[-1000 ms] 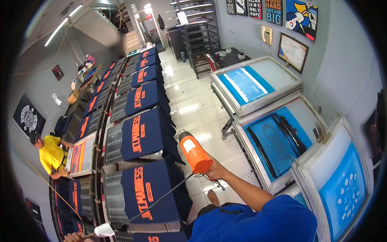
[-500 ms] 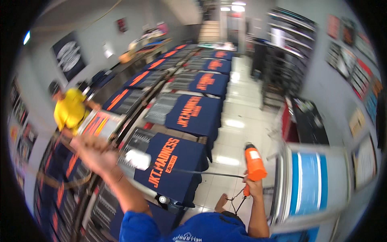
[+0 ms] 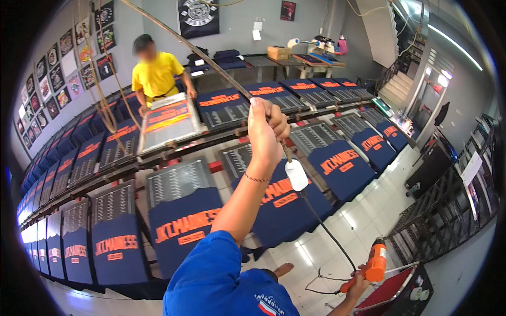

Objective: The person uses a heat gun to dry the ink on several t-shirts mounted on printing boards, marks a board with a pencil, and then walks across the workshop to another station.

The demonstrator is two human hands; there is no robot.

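Note:
My left hand (image 3: 266, 129) is raised in front of me, fingers wrapped round a long brownish overhead cord (image 3: 208, 60). Just below that hand hangs a white power socket (image 3: 296, 175), from which a black cable (image 3: 333, 231) runs down to the right. At the lower right, my right hand (image 3: 358, 282) grips the handle of an orange heat gun (image 3: 376, 260), its dark nozzle tilted upward. Behind my left forearm, navy shirts with orange lettering lie on the printing boards, the nearest navy shirt (image 3: 182, 258) partly covered by my sleeve.
Across the rows, a person in yellow (image 3: 158, 73) handles a printing screen (image 3: 145, 137). A rail (image 3: 95, 176) separates the board rows. More cords (image 3: 105, 116) hang at left. A black rack (image 3: 448, 216) and a red-sided dark cabinet (image 3: 403, 292) stand at right, beside the tiled floor.
My view has swung left, bringing the co-worker and more boards into sight. My left hand, blurred before, now shows clearly around the cord. The heat gun remains in my right hand.

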